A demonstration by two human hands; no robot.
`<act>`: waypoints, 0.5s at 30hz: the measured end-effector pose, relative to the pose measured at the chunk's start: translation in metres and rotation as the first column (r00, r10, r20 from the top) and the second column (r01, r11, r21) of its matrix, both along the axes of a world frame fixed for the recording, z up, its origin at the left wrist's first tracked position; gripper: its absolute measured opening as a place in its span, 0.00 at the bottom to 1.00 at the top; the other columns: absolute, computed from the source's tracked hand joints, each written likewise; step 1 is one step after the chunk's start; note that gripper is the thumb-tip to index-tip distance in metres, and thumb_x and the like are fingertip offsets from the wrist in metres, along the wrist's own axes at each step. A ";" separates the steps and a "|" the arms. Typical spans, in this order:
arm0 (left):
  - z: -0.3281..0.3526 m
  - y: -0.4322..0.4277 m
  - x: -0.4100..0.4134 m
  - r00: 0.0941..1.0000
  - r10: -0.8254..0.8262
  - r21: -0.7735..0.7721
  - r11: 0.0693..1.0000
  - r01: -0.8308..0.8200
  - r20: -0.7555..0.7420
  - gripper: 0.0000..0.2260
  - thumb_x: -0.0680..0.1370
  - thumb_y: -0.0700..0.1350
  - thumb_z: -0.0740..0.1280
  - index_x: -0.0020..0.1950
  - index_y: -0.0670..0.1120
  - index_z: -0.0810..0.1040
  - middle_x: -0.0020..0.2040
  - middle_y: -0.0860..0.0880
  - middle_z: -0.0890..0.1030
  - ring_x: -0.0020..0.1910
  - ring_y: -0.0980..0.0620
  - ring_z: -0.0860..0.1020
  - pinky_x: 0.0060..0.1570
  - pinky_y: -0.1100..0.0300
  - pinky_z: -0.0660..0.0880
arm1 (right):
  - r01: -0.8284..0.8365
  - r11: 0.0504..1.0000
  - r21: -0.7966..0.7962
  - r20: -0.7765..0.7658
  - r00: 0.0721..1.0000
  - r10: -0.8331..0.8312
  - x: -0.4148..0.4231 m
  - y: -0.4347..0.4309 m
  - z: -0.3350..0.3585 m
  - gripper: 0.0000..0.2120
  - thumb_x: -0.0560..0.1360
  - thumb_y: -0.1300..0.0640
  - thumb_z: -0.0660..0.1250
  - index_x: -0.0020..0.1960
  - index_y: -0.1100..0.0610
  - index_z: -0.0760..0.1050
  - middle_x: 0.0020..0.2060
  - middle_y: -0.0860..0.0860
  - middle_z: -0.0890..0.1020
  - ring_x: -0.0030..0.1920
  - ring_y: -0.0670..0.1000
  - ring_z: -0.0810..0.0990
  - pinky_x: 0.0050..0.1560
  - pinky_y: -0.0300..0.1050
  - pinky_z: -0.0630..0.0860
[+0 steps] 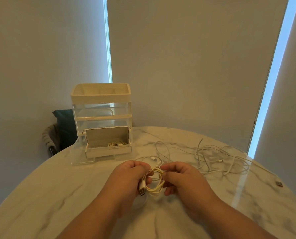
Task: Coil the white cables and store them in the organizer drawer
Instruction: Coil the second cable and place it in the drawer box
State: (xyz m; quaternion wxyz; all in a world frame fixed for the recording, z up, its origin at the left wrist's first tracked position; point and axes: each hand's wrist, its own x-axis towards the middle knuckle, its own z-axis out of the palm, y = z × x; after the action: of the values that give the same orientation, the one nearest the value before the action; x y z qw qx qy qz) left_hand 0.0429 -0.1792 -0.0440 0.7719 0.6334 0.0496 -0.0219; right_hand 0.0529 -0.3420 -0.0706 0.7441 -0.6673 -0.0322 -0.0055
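Over the marble table (pixel 74 195), my left hand (pixel 130 178) grips a small coil of white cable (pixel 155 185), its USB plug sticking out below my fingers. My right hand (pixel 181 178) pinches the same coil at its top. A loose end of this cable runs away from my hands towards the back. The organizer (pixel 101 107) stands at the table's back left, and its bottom drawer (pixel 107 150) is pulled out. Inside that drawer lies one coiled white cable (pixel 117 144).
Several loose white cables (pixel 216 157) lie tangled on the table to the right, one ending in a USB plug (pixel 279 184) near the right edge. A chair with a dark cushion (pixel 62 128) stands behind the table at the left. Window blinds close off the back.
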 end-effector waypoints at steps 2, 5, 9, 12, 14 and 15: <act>0.002 -0.001 -0.001 1.000 -0.007 -0.045 0.999 0.006 -0.025 0.08 0.79 0.41 0.66 0.52 0.36 0.79 0.40 0.40 0.83 0.32 0.49 0.78 0.34 0.58 0.75 | 0.010 0.998 0.059 -0.024 1.000 -0.009 0.000 0.001 0.000 0.07 0.73 0.71 0.68 0.48 0.63 0.81 0.40 0.61 0.85 0.34 0.54 0.80 0.31 0.46 0.75; 0.003 -0.001 0.000 0.996 -0.020 -0.118 0.993 0.009 -0.092 0.12 0.80 0.47 0.63 0.53 0.38 0.78 0.42 0.39 0.82 0.33 0.47 0.78 0.36 0.56 0.75 | 0.013 0.991 0.136 -0.049 0.999 -0.007 0.000 0.002 0.002 0.07 0.74 0.72 0.66 0.50 0.66 0.80 0.39 0.61 0.85 0.33 0.53 0.79 0.31 0.46 0.74; 0.001 0.004 0.004 0.988 -0.024 -0.094 0.996 0.009 -0.155 0.15 0.79 0.51 0.63 0.53 0.40 0.79 0.45 0.39 0.79 0.38 0.45 0.76 0.34 0.55 0.75 | 0.030 0.981 0.193 -0.080 0.997 -0.015 -0.001 0.001 0.005 0.07 0.75 0.71 0.66 0.51 0.67 0.79 0.39 0.61 0.85 0.33 0.53 0.79 0.31 0.45 0.75; 0.001 0.007 0.002 0.989 -0.077 -0.061 0.996 0.070 -0.124 0.13 0.77 0.44 0.68 0.55 0.37 0.80 0.40 0.41 0.81 0.33 0.47 0.76 0.32 0.57 0.75 | 0.027 0.984 0.176 -0.089 0.996 -0.011 -0.002 0.001 0.005 0.07 0.74 0.72 0.66 0.51 0.67 0.79 0.39 0.61 0.85 0.33 0.54 0.79 0.32 0.46 0.75; 0.001 0.009 0.000 0.988 -0.105 -0.039 0.994 0.101 -0.110 0.11 0.77 0.41 0.68 0.56 0.36 0.80 0.39 0.41 0.81 0.33 0.48 0.77 0.32 0.57 0.75 | 0.017 0.988 0.155 -0.086 0.996 -0.004 -0.002 0.002 0.005 0.07 0.74 0.71 0.67 0.51 0.67 0.79 0.39 0.62 0.84 0.34 0.54 0.79 0.32 0.46 0.76; 0.001 0.010 -0.001 0.988 -0.112 -0.028 0.994 0.110 -0.107 0.10 0.77 0.40 0.68 0.56 0.36 0.80 0.39 0.41 0.82 0.33 0.48 0.77 0.32 0.58 0.75 | 0.015 0.989 0.150 -0.086 0.996 -0.002 -0.003 0.002 0.005 0.07 0.74 0.71 0.67 0.52 0.68 0.79 0.39 0.62 0.84 0.34 0.55 0.79 0.32 0.46 0.76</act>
State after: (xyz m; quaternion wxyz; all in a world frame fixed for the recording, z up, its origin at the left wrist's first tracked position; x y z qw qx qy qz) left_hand 0.0423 -0.1688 -0.0426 0.7726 0.6246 0.0558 -0.0997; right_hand 0.0501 -0.3399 -0.0657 0.7929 -0.6091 0.0033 0.0174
